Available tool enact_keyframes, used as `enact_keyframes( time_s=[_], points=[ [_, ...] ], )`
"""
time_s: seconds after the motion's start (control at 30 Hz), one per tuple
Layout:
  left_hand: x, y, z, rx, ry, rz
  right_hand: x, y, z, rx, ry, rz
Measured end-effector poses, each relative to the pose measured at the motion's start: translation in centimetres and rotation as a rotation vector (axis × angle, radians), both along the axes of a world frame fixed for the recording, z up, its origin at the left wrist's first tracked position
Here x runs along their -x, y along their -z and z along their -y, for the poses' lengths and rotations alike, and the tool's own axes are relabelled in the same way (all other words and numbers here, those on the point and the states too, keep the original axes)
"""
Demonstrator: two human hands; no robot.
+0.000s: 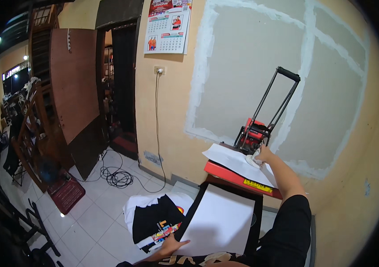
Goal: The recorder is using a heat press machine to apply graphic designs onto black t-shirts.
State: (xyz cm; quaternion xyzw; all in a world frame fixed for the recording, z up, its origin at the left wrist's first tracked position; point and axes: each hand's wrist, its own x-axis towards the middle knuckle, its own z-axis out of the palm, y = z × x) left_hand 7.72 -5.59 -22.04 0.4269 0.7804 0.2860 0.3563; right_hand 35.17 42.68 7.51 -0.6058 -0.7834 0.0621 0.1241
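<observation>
On the right, my right hand (pixel 265 154) reaches over the red press (pixel 216 171) and closes on a pale, round thing like a tape roll (pixel 252 161). A loose white sheet (pixel 225 155) lies under it on top of the press. Nearer to me, a flat white sheet (pixel 220 213) rests on a black, dark-edged surface. My left hand (pixel 170 246) lies at that sheet's lower left edge, thumb and fingers spread. Just beyond its fingers is a colourful printed strip (pixel 168 232), against folded black fabric with a bright print (pixel 147 222).
A long black handle (pixel 289 74) rises from the press beside the wall. White cloth (pixel 131 207) lies under the black fabric. Coiled black cable (pixel 117 178) sits on the tiled floor, with a dark red, flat case (pixel 66 196) farther left. A brown door (pixel 77 84) stands ajar.
</observation>
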Motion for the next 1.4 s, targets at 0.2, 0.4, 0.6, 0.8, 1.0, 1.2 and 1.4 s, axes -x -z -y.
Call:
enact_keyframes(
  time_s=[0.2, 0.4, 0.6, 0.8, 1.0, 1.2, 1.4],
  points=[
    [-0.4, -0.5, -0.3, 0.138, -0.022, -0.019, 3.3, -6.6, 12.0, -0.640, -0.289, 0.092],
    [-0.1, 2.7, 0.1, 0.121, -0.073, -0.108, -0.2, -8.3, 30.5, -0.927, -0.759, -0.287],
    [0.4, 2.2, -1.6, 0.156, -0.035, -0.080, -2.8, 10.3, 40.8, -0.233, -0.862, -0.375],
    [-1.0, -0.7, -2.2, 0.224, -0.050, -0.291, -4.1, 24.6, 43.3, 0.091, -0.589, -0.529],
    [-1.8, 0.0, -1.5, 0.151, -0.048, -0.396, -6.0, 20.3, 42.4, -0.206, -0.394, -0.690],
    [-2.4, -0.2, -1.6, 0.205, -0.058, -0.464, -6.8, 23.7, 39.5, 0.257, -0.388, -0.425],
    [-2.7, -0.6, -1.9, 0.239, -0.061, -0.479, -4.4, 24.5, 43.0, 0.087, -0.388, -0.690]
  ],
)
